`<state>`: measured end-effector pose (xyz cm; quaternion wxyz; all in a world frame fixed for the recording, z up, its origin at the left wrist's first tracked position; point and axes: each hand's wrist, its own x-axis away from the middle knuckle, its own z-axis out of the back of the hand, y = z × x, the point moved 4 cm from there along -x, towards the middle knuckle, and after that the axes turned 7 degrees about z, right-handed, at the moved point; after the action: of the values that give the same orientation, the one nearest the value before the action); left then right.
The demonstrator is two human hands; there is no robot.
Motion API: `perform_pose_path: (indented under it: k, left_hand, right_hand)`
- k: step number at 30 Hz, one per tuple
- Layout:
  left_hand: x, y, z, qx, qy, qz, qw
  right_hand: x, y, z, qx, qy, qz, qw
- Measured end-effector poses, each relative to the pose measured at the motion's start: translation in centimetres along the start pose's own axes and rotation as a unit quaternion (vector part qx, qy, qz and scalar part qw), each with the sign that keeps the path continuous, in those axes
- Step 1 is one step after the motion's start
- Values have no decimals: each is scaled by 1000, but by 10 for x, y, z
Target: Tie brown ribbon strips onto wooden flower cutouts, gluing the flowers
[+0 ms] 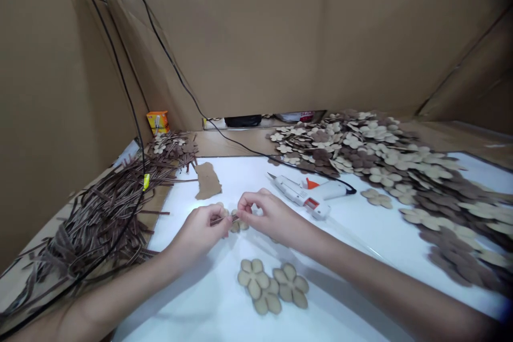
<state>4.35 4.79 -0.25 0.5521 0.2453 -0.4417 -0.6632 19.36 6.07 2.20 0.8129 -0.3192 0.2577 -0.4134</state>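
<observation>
This looks like a small handcraft workshop: a booth of cardboard walls (240, 37) encloses a white tabletop (200, 307). A glue gun (292, 191) lies just beyond the right grip (268, 216), with a big pile of cut flower shapes (385, 155) spread farther right. Out to the left of the left grip (200, 227) sits a heap of brown strips (96, 219). Black cables (173, 64) run down from above, beyond both grips. Whether the booth stands in a home or a factory cannot be told.
</observation>
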Motion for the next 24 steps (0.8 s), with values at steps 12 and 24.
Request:
perform_pose_path:
  k: [12, 24]
  left_hand:
    - [-7, -2, -5, -27, -2, 26, 999]
    - [1, 7, -6, -159, 59, 49, 984]
  right_hand:
    - [-1, 13, -2, -8, -11, -9, 1000]
    - [-2, 19, -9, -3, -16, -30, 999]
